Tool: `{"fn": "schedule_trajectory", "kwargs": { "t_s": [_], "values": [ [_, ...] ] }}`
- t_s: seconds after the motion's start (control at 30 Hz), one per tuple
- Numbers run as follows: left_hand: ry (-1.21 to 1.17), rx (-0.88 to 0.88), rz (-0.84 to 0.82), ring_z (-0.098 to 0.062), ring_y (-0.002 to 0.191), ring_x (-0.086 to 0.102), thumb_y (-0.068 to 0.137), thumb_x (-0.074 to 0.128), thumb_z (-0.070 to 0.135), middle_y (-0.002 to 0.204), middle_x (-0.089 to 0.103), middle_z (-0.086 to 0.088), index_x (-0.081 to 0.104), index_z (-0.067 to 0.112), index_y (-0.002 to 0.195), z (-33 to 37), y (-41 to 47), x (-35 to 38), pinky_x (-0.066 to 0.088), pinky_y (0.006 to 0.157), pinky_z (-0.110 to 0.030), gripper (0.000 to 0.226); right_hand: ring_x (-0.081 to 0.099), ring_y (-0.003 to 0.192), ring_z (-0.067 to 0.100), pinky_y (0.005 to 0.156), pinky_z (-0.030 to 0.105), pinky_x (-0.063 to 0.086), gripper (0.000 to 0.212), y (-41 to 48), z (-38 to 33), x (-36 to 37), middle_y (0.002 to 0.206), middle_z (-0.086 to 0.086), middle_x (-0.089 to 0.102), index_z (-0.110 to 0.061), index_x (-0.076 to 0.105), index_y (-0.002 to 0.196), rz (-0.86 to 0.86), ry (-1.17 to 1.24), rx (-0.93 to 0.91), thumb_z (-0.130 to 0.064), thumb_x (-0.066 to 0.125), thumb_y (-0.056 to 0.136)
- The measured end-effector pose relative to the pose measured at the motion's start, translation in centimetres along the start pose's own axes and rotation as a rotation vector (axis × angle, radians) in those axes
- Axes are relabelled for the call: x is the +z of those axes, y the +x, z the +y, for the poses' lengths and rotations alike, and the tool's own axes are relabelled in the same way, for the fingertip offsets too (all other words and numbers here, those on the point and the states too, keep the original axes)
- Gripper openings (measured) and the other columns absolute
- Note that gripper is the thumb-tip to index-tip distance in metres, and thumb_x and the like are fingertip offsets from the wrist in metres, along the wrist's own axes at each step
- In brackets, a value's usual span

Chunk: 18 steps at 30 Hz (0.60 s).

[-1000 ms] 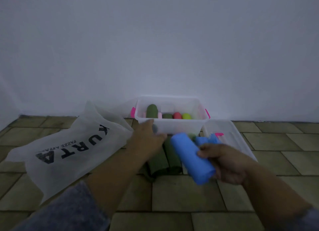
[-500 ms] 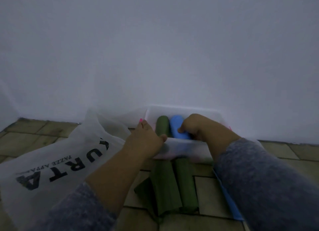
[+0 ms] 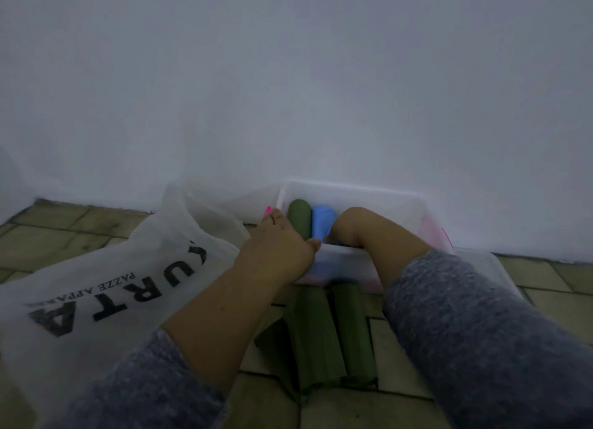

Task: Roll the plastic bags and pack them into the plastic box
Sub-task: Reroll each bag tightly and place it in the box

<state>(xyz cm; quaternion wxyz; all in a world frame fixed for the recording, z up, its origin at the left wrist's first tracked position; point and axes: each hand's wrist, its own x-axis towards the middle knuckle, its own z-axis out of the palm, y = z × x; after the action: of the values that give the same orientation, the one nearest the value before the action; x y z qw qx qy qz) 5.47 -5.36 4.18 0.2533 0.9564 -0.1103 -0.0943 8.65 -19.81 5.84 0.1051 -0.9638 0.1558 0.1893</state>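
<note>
Both hands [image 3: 279, 246] in plastic box [image 3: 353, 189]; right side roomy, wall close behind.

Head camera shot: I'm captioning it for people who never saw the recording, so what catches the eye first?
Probably the bright blue roll beside a green roll inside the clear plastic box at the wall, with the right hand pushed in on it and the left hand on the box's near left corner. Then the white bag printed KURTA on the left, and the green rolls on the tiles in front.

Translucent white plastic box [image 3: 414, 204] against wall, open; rolled dark-green bag [image 3: 298, 215] and rolled blue bag [image 3: 322, 220] side by side inside. Two dark-green rolled bags [image 3: 330, 332] on floor, just before box.
</note>
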Motion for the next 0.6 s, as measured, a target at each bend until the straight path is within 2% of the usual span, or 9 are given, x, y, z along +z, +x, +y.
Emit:
{"fn": "schedule_trajectory", "kwargs": {
  "t_s": [0.13,0.2,0.27,0.33,0.4,0.43,0.5,0.57,0.6],
  "values": [
    [-0.011,-0.006,0.02,-0.027,0.146,0.008,0.091,0.044,0.056,0.159,-0.004,-0.014,-0.009,0.0,0.148,-0.1,0.2,0.1,0.015,0.116,-0.041,0.095,0.047,0.123,0.033,0.096,0.037,0.04,0.058,-0.3,0.2,-0.1,0.137,0.016,0.047,-0.007,0.048,0.132,0.047,-0.081,-0.014,-0.038,0.062,0.085],
    [-0.003,0.011,0.032,-0.027,0.146,0.009,0.091,0.044,0.057,0.159,-0.003,-0.014,-0.008,0.001,0.148,-0.3,0.1,0.1,0.017,0.116,-0.042,0.096,0.054,0.114,0.031,0.09,0.038,0.044,0.051,-0.9,0.7,0.1,0.125,0.013,0.056,-0.014,0.055,0.12,0.27,0.041,-0.008,-0.039,0.065,0.077],
    [-0.028,0.039,0.075,-0.027,0.145,0.014,0.089,0.046,0.06,0.16,0.002,-0.011,-0.004,0.004,0.149,-0.8,-0.4,0.1,0.021,0.116,-0.043,0.096,0.059,0.097,0.026,0.079,0.034,0.046,0.03,-2.6,1.3,0.7,0.105,0.005,0.063,-0.021,0.058,0.103,0.59,0.267,-0.081,-0.035,0.06,0.076],
    [-0.097,0.062,0.119,-0.027,0.142,0.022,0.086,0.051,0.059,0.159,0.01,-0.008,0.002,0.011,0.151,-1.6,-1.5,-0.1,0.029,0.113,-0.046,0.095,0.058,0.076,0.019,0.065,0.028,0.043,0.007,-5.0,2.0,1.7,0.081,-0.004,0.062,-0.028,0.054,0.082,0.834,0.444,-0.184,-0.031,0.057,0.076],
    [-0.127,0.065,0.111,-0.028,0.13,0.04,0.083,0.057,0.057,0.149,0.032,-0.009,0.02,0.013,0.147,-2.9,-3.6,0.0,0.04,0.105,-0.046,0.086,0.05,0.059,0.011,0.052,0.023,0.033,0.014,-7.7,3.1,3.8,0.062,-0.009,0.052,-0.028,0.046,0.068,0.928,0.476,-0.218,-0.031,0.057,0.076],
    [-0.081,0.059,0.087,-0.027,0.123,0.046,0.082,0.059,0.055,0.142,0.039,-0.009,0.029,0.011,0.141,-3.8,-5.0,0.4,0.042,0.102,-0.043,0.08,0.047,0.056,0.007,0.048,0.02,0.028,0.016,-8.8,3.9,5.4,0.058,-0.01,0.049,-0.028,0.044,0.066,0.905,0.466,-0.202,-0.033,0.056,0.076],
    [0.129,0.026,-0.022,-0.027,0.125,0.043,0.081,0.06,0.053,0.141,0.037,-0.009,0.03,0.013,0.139,-5.7,-8.5,2.1,0.039,0.102,-0.038,0.076,0.055,0.062,0.008,0.048,0.019,0.03,0.015,-10.4,5.3,8.8,0.063,-0.011,0.052,-0.03,0.046,0.071,0.737,0.427,-0.139,-0.041,0.054,0.076],
    [0.304,-0.006,-0.198,-0.029,0.134,0.031,0.081,0.056,0.052,0.15,0.025,-0.012,0.02,0.012,0.145,-7.3,-11.7,4.1,0.033,0.106,-0.039,0.083,0.062,0.08,0.016,0.058,0.025,0.043,0.022,-11.1,6.3,11.5,0.081,-0.011,0.06,-0.032,0.05,0.088,0.489,0.384,-0.081,-0.049,0.057,0.076],
    [0.347,-0.023,-0.283,-0.03,0.138,0.025,0.08,0.054,0.054,0.154,0.017,-0.013,0.016,0.011,0.147,-7.9,-12.8,4.9,0.032,0.107,-0.041,0.088,0.062,0.089,0.019,0.067,0.028,0.047,0.034,-11.3,6.5,12.2,0.093,-0.006,0.061,-0.03,0.05,0.101,0.39,0.376,-0.049,-0.051,0.059,0.076]
  ]
}}
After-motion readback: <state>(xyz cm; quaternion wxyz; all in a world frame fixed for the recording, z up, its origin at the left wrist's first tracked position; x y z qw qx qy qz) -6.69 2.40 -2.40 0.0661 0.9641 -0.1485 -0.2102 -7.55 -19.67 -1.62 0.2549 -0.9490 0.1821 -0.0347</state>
